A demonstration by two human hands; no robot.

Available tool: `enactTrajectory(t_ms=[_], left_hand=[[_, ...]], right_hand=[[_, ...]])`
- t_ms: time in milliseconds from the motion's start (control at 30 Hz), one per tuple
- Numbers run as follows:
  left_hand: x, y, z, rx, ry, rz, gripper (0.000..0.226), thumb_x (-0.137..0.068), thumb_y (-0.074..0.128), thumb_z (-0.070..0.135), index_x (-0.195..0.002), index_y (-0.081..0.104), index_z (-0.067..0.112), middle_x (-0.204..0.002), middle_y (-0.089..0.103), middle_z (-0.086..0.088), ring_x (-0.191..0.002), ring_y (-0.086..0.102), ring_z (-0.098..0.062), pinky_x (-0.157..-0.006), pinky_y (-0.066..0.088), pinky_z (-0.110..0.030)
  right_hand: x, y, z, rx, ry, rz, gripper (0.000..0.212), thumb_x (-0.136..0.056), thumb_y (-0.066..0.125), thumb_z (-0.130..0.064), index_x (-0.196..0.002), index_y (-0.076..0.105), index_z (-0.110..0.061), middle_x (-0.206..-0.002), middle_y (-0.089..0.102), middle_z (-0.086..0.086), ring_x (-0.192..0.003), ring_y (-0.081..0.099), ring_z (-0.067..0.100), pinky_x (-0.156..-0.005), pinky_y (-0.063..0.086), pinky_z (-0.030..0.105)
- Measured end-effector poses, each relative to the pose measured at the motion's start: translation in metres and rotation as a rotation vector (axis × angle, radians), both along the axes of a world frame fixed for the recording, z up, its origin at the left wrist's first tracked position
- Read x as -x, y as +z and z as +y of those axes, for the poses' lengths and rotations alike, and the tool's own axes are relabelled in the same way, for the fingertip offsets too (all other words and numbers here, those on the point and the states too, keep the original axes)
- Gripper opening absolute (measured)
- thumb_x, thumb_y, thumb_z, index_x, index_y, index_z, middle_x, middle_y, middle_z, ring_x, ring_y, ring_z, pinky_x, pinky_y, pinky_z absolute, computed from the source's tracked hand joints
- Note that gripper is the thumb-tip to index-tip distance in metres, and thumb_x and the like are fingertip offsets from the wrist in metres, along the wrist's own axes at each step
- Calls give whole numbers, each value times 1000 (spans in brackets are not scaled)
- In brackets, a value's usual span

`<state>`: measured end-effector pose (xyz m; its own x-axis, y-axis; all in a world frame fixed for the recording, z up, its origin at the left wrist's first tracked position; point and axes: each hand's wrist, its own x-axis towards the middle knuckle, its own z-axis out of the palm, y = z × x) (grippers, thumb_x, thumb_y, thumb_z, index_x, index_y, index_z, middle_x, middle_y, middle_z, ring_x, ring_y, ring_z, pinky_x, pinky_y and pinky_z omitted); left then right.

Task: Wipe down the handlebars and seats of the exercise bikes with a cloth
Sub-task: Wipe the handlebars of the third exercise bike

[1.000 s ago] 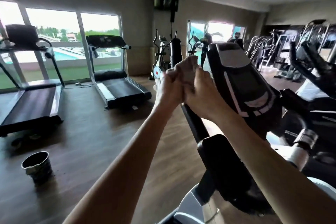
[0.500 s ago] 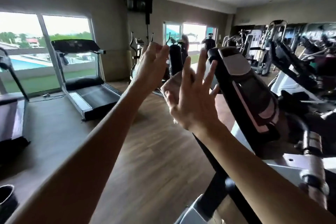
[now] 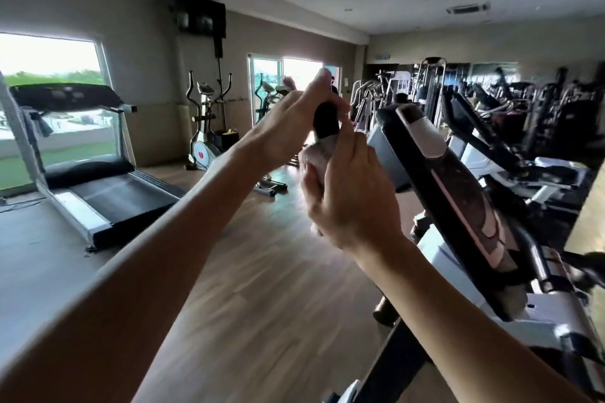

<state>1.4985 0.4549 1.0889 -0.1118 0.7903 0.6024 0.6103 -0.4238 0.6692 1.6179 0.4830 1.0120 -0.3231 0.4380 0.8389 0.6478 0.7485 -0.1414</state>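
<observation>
We see the cloth (image 3: 322,154), a pale bundle blurred by motion, pressed against the black handlebar grip (image 3: 324,123) of the near exercise machine, held up in front of us at about the level of the machine's console (image 3: 435,157). Our right hand (image 3: 347,199) has its fingers curled round the cloth and the bar beneath it, clamped on the bundle just below the bare black part of the grip. Our left hand (image 3: 294,121) sits directly above, its fingers and thumb wrapped over the top end of the grip, so the two hands are close together, one above the other on the same bar. How tightly the left fingers close we cannot tell, since the frame is blurred there. The handlebar's lower shaft (image 3: 396,360) runs down towards the bottom edge, beside the tilted console. To the left stands a treadmill (image 3: 95,173) by the window (image 3: 49,56), and beyond it an elliptical trainer (image 3: 204,127) against the wall. More gym machines (image 3: 510,114) crowd the right side of the room, over the wooden floor (image 3: 262,288).
</observation>
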Motion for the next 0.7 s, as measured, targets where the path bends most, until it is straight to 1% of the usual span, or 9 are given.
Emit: enactTrajectory(t_ms=[67, 167, 233, 300, 367, 467, 600, 667, 700], left_hand=[[-3, 1, 1, -1, 10, -19, 67, -105, 20, 59, -102, 79, 27, -107, 77, 5, -107, 69, -11, -103, 48, -33], [-4, -1, -2, -8, 1, -92, 65, -98, 23, 64, -101, 79, 31, -108, 77, 8, -109, 70, -9, -107, 48, -38], [-2, -2, -8, -10, 24, -73, 67, -102, 20, 62, -108, 78, 30, -112, 76, 10, -111, 68, -6, -107, 46, -37], [-1, -2, -14, 8, 43, -20, 71, -102, 16, 64, -118, 75, 28, -117, 74, 13, -114, 65, -7, -108, 44, -42], [1, -3, -17, 23, 56, 23, 75, -98, 14, 67, -123, 73, 28, -122, 72, 14, -116, 63, -9, -111, 41, -48], [-1, -2, -18, 24, 81, 58, 76, -97, 13, 66, -125, 72, 27, -129, 68, 11, -121, 59, -5, -115, 37, -49], [-1, 3, -19, 55, 64, 45, 71, -106, 13, 60, -125, 72, 27, -124, 71, 12, -117, 62, -5, -108, 44, -39], [-2, 5, -19, 77, 13, -11, 63, -110, 16, 54, -117, 74, 30, -111, 76, 13, -108, 67, 1, -92, 51, -21], [-2, 5, -19, 87, 5, -31, 60, -110, 17, 51, -112, 74, 32, -104, 78, 14, -101, 69, 4, -82, 50, -11]], right_hand=[[7, 13, 6, 14, 16, 33, 76, -96, 38, -46, -152, 31, 5, -133, 53, 20, -113, 56, 33, -93, 50, 45], [11, 18, 6, 35, 58, 117, 71, -97, 50, -43, -149, 37, 3, -127, 57, 20, -109, 58, 36, -86, 49, 44], [7, 11, 1, 42, 46, 130, 68, -95, 55, -43, -143, 43, 3, -119, 59, 19, -104, 59, 35, -79, 51, 42], [1, -4, -6, 51, 0, 109, 63, -93, 56, -43, -133, 49, 4, -111, 60, 18, -96, 61, 34, -73, 52, 39], [-6, -18, -12, 54, -65, 71, 62, -92, 54, -44, -128, 51, 6, -107, 60, 18, -91, 63, 33, -68, 53, 38], [-9, -26, -16, 31, -126, 31, 73, -90, 44, -45, -133, 49, 13, -105, 62, 22, -89, 64, 35, -68, 56, 39], [6, -1, -7, 14, -90, 82, 80, -92, 55, -41, -146, 37, 15, -115, 61, 24, -99, 62, 35, -83, 54, 42], [13, 21, -3, 26, -31, 76, 81, -97, 54, -42, -152, 27, 11, -128, 57, 23, -113, 58, 35, -94, 49, 43], [15, 30, -1, 42, -12, 75, 81, -99, 52, -43, -154, 23, 9, -133, 55, 22, -118, 55, 35, -95, 48, 43]])
